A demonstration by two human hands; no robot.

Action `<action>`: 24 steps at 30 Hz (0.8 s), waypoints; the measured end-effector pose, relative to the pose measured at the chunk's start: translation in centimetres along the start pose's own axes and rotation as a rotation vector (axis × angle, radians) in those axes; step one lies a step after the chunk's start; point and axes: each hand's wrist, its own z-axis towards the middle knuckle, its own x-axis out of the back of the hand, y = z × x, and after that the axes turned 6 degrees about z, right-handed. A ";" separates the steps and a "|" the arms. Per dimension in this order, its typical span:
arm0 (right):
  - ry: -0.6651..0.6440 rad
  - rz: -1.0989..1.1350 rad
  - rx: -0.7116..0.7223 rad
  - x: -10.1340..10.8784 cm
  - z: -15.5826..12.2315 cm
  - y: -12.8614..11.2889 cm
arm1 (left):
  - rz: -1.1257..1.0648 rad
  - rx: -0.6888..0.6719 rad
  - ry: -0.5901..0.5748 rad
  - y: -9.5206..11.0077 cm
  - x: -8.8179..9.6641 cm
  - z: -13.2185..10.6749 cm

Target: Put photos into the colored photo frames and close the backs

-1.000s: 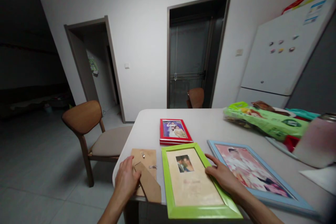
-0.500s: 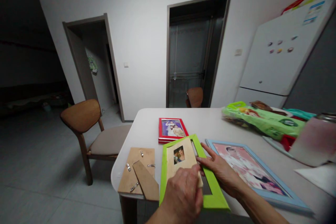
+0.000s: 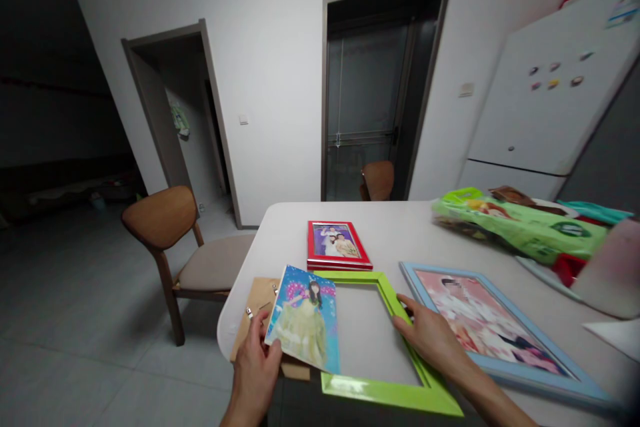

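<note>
My left hand (image 3: 256, 367) grips the lower left edge of a blue-and-green photo print (image 3: 305, 324) and holds it tilted over the left side of a lime green picture frame (image 3: 390, 393). That frame lies flat at the table's near edge with nothing in its opening. My right hand (image 3: 430, 337) rests on the frame's right bar, fingers curled over it. A brown frame backing board (image 3: 260, 303) with metal clips lies under the print, at the table's left corner.
A small red frame (image 3: 338, 245) with a photo lies behind the green frame. A larger blue frame (image 3: 493, 330) lies to the right. Green packets (image 3: 520, 230) and other items crowd the back right. A wooden chair (image 3: 173, 247) stands left of the white table (image 3: 400, 227).
The beige insert with the small photo is gone from the green frame, leaving it open. My left hand moved left and now holds up a colourful print. My right hand stays on the frame.
</note>
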 end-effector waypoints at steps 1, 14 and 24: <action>0.004 -0.004 0.011 -0.2 0.0 0.0 | 0.035 -0.021 -0.003 0.2 0.1 -0.2; -0.036 0.089 -0.088 0.1 0.8 -0.2 | -0.065 -0.096 0.121 1.9 -0.6 1.1; -0.034 -0.019 -0.020 -0.6 0.8 0.0 | -0.306 0.106 0.158 -0.2 -0.3 0.8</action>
